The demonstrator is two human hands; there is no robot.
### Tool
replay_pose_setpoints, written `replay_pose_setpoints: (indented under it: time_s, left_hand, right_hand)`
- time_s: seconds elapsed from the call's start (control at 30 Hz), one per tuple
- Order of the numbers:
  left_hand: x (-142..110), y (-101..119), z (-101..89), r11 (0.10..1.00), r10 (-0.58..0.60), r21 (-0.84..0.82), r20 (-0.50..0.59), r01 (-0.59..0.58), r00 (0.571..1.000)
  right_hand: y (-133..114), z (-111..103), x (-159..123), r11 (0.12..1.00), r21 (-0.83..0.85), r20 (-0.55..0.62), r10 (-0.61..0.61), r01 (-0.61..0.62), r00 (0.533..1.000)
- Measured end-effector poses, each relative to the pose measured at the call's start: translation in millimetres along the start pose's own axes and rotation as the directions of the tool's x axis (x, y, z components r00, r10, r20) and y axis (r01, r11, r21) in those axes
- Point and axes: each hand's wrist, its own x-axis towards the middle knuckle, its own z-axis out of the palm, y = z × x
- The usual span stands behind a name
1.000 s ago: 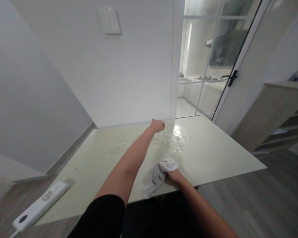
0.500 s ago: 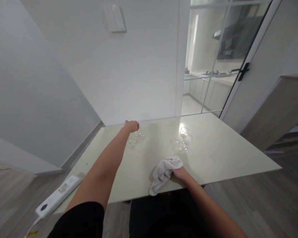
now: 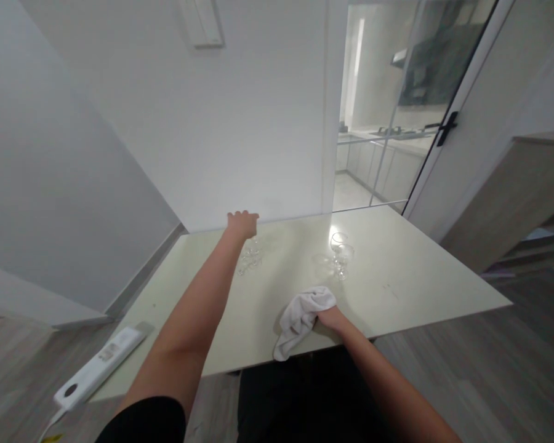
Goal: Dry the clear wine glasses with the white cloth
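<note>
Glasses (image 3: 251, 251), left hand (image 3: 242, 224) beside, arm (image 3: 191, 311) outstretched

The pale, glossy counter (image 3: 425, 289) carries clear glasses (image 3: 343, 253) in two groups, a white cloth (image 3: 300, 317) near its front edge, and a white power strip (image 3: 99, 367) along its left edge.

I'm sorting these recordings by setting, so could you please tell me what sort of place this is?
Probably a home, beside its kitchen: a white-framed, clear glass door shows white, flat-fronted cabinets and, apparently, a dark, angular range hood beyond.
</note>
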Motion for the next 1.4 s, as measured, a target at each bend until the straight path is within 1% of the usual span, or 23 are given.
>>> replay_pose_setpoints:
  time_s: [0.03,0.07,0.1,0.13,0.17,0.2,0.23,0.27,0.33,0.37,0.43,0.57,0.63,0.77,0.87,0.93,0.97,1.03,1.13,1.17,1.27,1.33,1.4]
  left_hand:
    - [-7,20,-4.4,0.997,0.061,-0.042,-0.087,-0.065,0.994]
    - [-14,43,-7.0,0.974,0.191,-0.097,-0.14,-0.205,0.972]
    - [-20,67,-8.0,0.92,0.336,-0.149,-0.181,-0.363,0.924]
    - [-25,91,-7.6,0.842,0.466,-0.186,-0.223,-0.506,0.857]
    - [-29,113,-6.3,0.773,0.549,-0.209,-0.25,-0.598,0.797]
    - [-31,134,-4.4,0.726,0.598,-0.221,-0.265,-0.651,0.757]
    - [-32,151,-2.5,0.695,0.627,-0.229,-0.27,-0.681,0.731]
    - [-33,166,-0.8,0.677,0.643,-0.237,-0.271,-0.697,0.716]
    - [-33,188,1.6,0.645,0.683,-0.236,-0.249,-0.727,0.687]
    - [-32,195,2.2,0.64,0.694,-0.23,-0.235,-0.733,0.68]
    - [-31,205,3.1,0.655,0.699,-0.216,-0.192,-0.724,0.689]
    - [-30,219,6.0,0.722,0.662,-0.191,-0.09,-0.665,0.744]
    - [-29,225,8.0,0.738,0.644,-0.193,-0.086,-0.647,0.76]
    - [-27,232,11.1,0.76,0.603,-0.206,-0.128,-0.616,0.787]
    - [-31,227,12.3,0.776,0.571,-0.21,-0.168,-0.595,0.804]
    - [-39,214,12.9,0.785,0.534,-0.226,-0.222,-0.576,0.815]
    - [-46,204,13.3,0.791,0.504,-0.241,-0.264,-0.562,0.823]
    - [-63,178,15.0,0.801,0.427,-0.285,-0.345,-0.526,0.836]
    - [-94,128,21.6,0.82,0.315,-0.354,-0.379,-0.451,0.87]
    - [-104,110,25.1,0.829,0.267,-0.382,-0.37,-0.408,0.89]
    - [-130,63,38.6,0.845,0.183,-0.434,-0.313,-0.312,0.932]
    - [-141,38,48.1,0.865,0.129,-0.437,-0.28,-0.246,0.951]
    - [-148,18,56.4,0.883,0.107,-0.421,-0.248,-0.206,0.963]
  right_hand:
    - [0,0,0,1.0,-0.001,0.005,0.002,-0.002,1.0]
    - [1,0,0,1.0,-0.001,0.007,0.006,-0.006,1.0]
    - [1,0,-1,1.0,0.001,0.01,0.008,-0.008,1.0]
    - [2,0,-1,1.0,0.001,0.011,0.009,-0.009,1.0]
    - [2,-1,-2,1.0,-0.003,0.015,0.007,-0.006,1.0]
    - [3,-1,-3,1.0,-0.011,0.019,0.003,-0.002,1.0]
    - [3,-2,-3,1.0,-0.022,0.02,0.001,-0.001,1.0]
    - [3,-2,-4,0.999,-0.033,0.022,0.003,-0.002,1.0]
    - [1,-2,-6,0.999,-0.051,0.019,0.017,-0.016,1.0]
    - [0,-2,-6,0.998,-0.055,0.016,0.025,-0.024,1.0]
    - [-3,-1,-6,0.998,-0.055,0.017,0.035,-0.034,0.999]
    - [-7,1,-5,1.0,-0.003,0.014,0.03,-0.03,0.999]
    - [-8,1,-5,0.999,0.028,0.0,0.028,-0.028,1.0]
    - [-9,0,-5,0.997,0.066,-0.006,0.046,-0.046,0.999]
    - [-5,-1,-7,0.998,0.045,-0.005,0.041,-0.041,0.999]
    - [-2,-1,-7,0.999,0.006,0.004,0.037,-0.037,0.999]
    - [0,-1,-8,0.999,-0.012,0.005,0.032,-0.032,0.999]
    - [2,-2,-7,0.999,-0.041,0.007,0.022,-0.022,1.0]
    - [2,-3,-6,0.998,-0.059,0.03,-0.002,0.004,1.0]
    - [3,-3,-6,0.998,-0.059,0.051,-0.017,0.02,0.999]
    - [7,-2,-7,0.998,-0.045,0.077,-0.035,0.038,0.996]
    - [11,-1,-8,0.999,-0.033,0.065,-0.006,0.009,0.998]
    - [14,0,-8,0.999,-0.027,0.04,0.025,-0.024,0.999]
